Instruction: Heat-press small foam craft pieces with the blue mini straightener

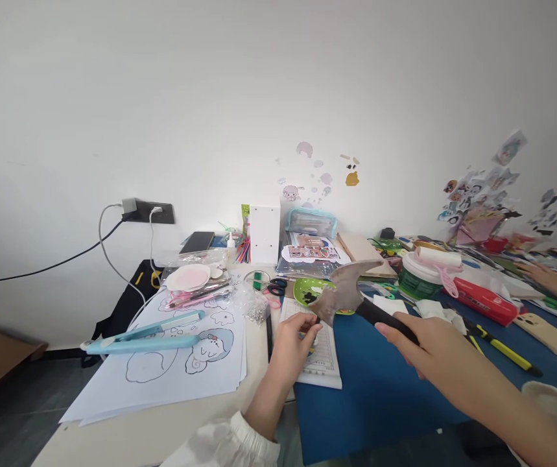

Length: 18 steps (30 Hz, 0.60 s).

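Observation:
My right hand (421, 344) is wrapped round the black handle of a hammer (349, 285). Its worn grey metal head is raised over the left hand's fingertips. My left hand (295, 340) is closed in a pinch above a white printed pad (324, 363). What it pinches is mostly hidden; only a small dark tip shows beside the hammer head, and a bit of something coloured lies below the fingers. Behind the hammer head, partly covered, sits a green patterned dish (305, 290). The pad rests across the edge of a blue mat (370, 389).
Drawn-on paper sheets (161, 389) with a light blue hair straightener (146, 340) lie at left. Black-handled scissors (278, 285) and a bag of small clear pieces (253, 305) are behind. A green-and-white tub (419, 279), red box (485, 299) and yellow-black cutter (506, 350) stand right. Another person's hand (550, 279) works far right.

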Each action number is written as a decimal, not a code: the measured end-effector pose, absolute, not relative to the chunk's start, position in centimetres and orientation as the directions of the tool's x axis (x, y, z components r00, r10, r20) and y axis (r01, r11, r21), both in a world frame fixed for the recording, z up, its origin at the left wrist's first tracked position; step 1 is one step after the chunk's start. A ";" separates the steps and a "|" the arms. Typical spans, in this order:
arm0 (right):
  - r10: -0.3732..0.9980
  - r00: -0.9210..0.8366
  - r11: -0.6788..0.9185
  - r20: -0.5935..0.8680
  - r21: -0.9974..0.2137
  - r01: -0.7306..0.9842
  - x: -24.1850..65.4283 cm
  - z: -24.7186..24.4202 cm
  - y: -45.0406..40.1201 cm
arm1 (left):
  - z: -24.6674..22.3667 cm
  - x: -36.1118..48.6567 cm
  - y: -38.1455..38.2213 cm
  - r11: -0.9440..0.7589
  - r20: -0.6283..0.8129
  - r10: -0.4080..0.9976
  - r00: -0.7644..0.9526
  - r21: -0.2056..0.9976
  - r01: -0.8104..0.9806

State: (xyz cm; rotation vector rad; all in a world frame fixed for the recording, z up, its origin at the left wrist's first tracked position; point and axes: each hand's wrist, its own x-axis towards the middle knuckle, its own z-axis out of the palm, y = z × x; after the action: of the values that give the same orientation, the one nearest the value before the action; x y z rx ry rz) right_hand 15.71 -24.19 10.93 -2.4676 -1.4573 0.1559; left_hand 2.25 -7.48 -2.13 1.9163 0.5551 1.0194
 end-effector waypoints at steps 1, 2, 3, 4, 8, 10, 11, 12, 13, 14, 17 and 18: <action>0.871 0.488 -0.457 0.048 -0.283 0.843 15.8 11.0 -24.2 | -2.1 2.3 -7.5 -0.522 0.436 0.699 0.567 0.853 -0.012; 0.869 0.491 -0.458 0.056 -0.284 0.843 15.8 11.1 -24.2 | -2.2 2.3 -7.5 -0.523 0.436 0.697 0.569 0.852 -0.012; 0.867 0.495 -0.460 0.062 -0.285 0.841 15.8 11.2 -24.1 | -2.2 2.3 -7.4 -0.524 0.436 0.696 0.571 0.852 -0.012; 0.864 0.499 -0.463 0.065 -0.285 0.839 15.8 11.3 -24.1 | -2.3 2.3 -7.4 -0.524 0.436 0.695 0.572 0.851 -0.013; 0.881 0.471 -0.449 0.042 -0.237 0.861 15.7 11.5 -24.0 | -2.5 2.3 -7.4 -0.525 0.438 0.693 0.572 0.851 -0.015; 0.901 0.428 -0.406 0.070 -0.207 0.890 15.7 11.5 -23.9 | -2.5 2.3 -7.4 -0.527 0.440 0.693 0.572 0.850 -0.016; 0.906 0.411 -0.387 0.102 -0.196 0.901 15.6 11.6 -23.9 | -2.5 2.3 -7.4 -0.528 0.441 0.691 0.573 0.849 -0.017; 0.905 0.402 -0.375 0.138 -0.187 0.908 15.6 11.6 -23.9 | -2.5 2.3 -7.4 -0.529 0.442 0.690 0.573 0.849 -0.018; 0.900 0.399 -0.370 0.174 -0.178 0.912 15.6 11.7 -23.9 | -2.4 2.3 -7.4 -0.530 0.443 0.688 0.575 0.848 -0.019; 0.896 0.394 -0.364 0.206 -0.169 0.916 15.5 11.8 -23.9 | -2.4 2.3 -7.4 -0.530 0.443 0.687 0.575 0.848 -0.020; 0.907 0.323 -0.295 0.269 -0.140 0.945 15.6 12.2 -24.1 | -2.3 2.2 -7.4 -0.527 0.441 0.687 0.577 0.850 -0.022; 0.914 0.302 -0.275 0.272 -0.134 0.952 15.6 12.3 -24.1 | -2.3 2.2 -7.5 -0.525 0.440 0.688 0.577 0.851 -0.024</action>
State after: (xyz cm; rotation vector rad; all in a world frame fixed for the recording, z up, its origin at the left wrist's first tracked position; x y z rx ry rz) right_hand 15.62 -24.11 12.34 -2.3031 -1.6978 -0.2036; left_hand 2.21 -7.46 -2.27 1.9211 0.5341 1.0109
